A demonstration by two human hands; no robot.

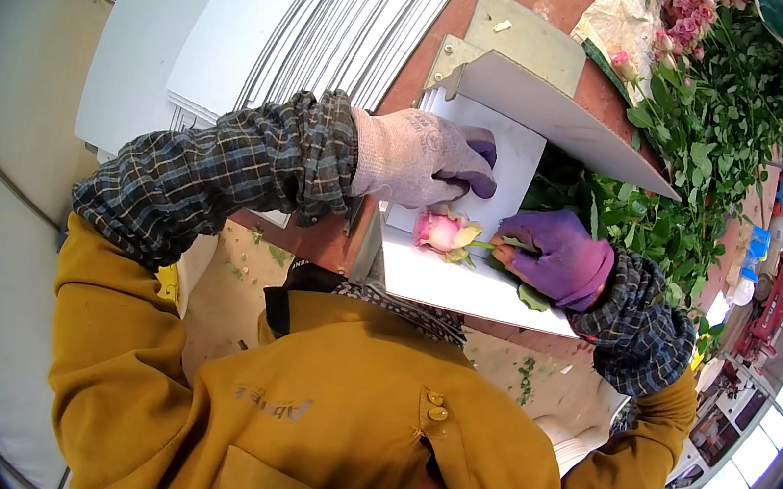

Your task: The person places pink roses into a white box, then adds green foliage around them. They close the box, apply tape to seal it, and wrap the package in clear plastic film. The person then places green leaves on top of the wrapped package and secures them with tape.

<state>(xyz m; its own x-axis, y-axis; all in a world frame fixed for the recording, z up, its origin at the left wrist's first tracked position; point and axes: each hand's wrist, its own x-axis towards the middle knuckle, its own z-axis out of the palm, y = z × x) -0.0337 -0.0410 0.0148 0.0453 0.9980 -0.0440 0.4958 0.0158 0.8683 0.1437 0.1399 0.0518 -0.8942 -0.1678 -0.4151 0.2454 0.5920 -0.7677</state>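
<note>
Pink rose (pixel 440 230) lying head-left on white sheet (pixel 465 289), just below a white angled guide plate (pixel 548 107). Left hand (pixel 418 157), gloved grey and purple, resting flat on sheet just above bloom, fingers together, gripping nothing. Right hand (pixel 563 257), purple glove, pinched shut on rose stem just right of bloom; leafy rose bunch (pixel 693 136) heaped on bench beyond, well apart from bloom.

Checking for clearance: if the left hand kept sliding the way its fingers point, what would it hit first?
Probably the right hand. The left hand points across the white sheet toward it and the leafy stems, though depth is unclear.
</note>
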